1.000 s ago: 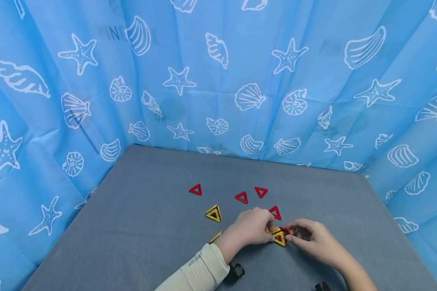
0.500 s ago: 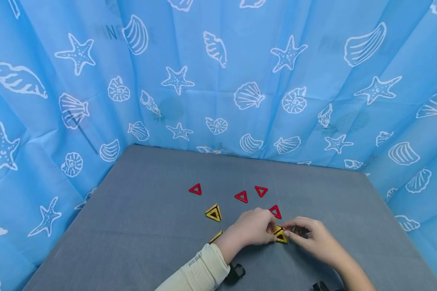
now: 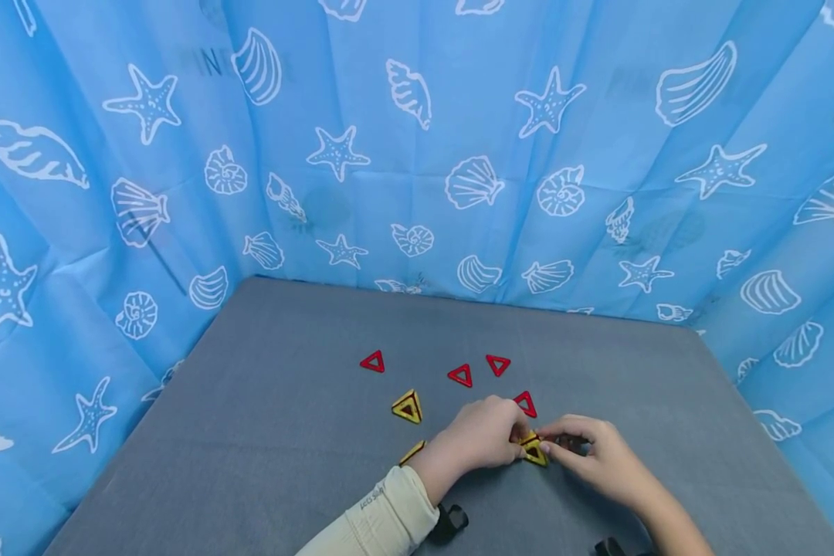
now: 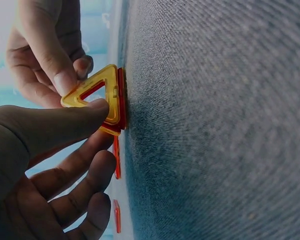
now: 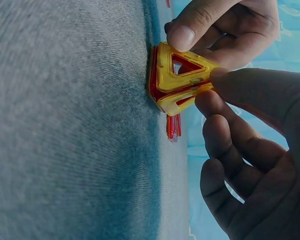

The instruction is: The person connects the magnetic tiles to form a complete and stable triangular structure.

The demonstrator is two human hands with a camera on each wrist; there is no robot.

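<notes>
A small pyramid of magnetic triangle tiles [image 3: 537,461] stands low at the table between both hands. Its sides are clear yellow triangle frames, with a red tile at the base, as the right wrist view shows. My left hand [image 3: 483,434] pinches it from the left, the thumb [image 4: 97,106] lying on a yellow tile [image 4: 111,82]. From the other side my right hand [image 3: 598,457] pinches the top corner of the yellow tiles [image 5: 165,75] between thumb and index finger, its other fingers loosely curled. The far faces are hidden by the fingers.
Beyond the hands, a red triangle tile [image 3: 531,404] lies close by, with several more red tiles [image 3: 469,376] farther back. A yellow pyramid [image 3: 407,416] sits to the left; another yellow piece [image 3: 412,452] is partly behind the left forearm. A shell-print curtain [image 3: 417,193] borders the grey table [image 3: 285,401].
The red tile seen at the pyramid's right a second ago is now mostly out of sight, and the yellow tiles meet there. My right fingers have shifted slightly left onto the top corner.
</notes>
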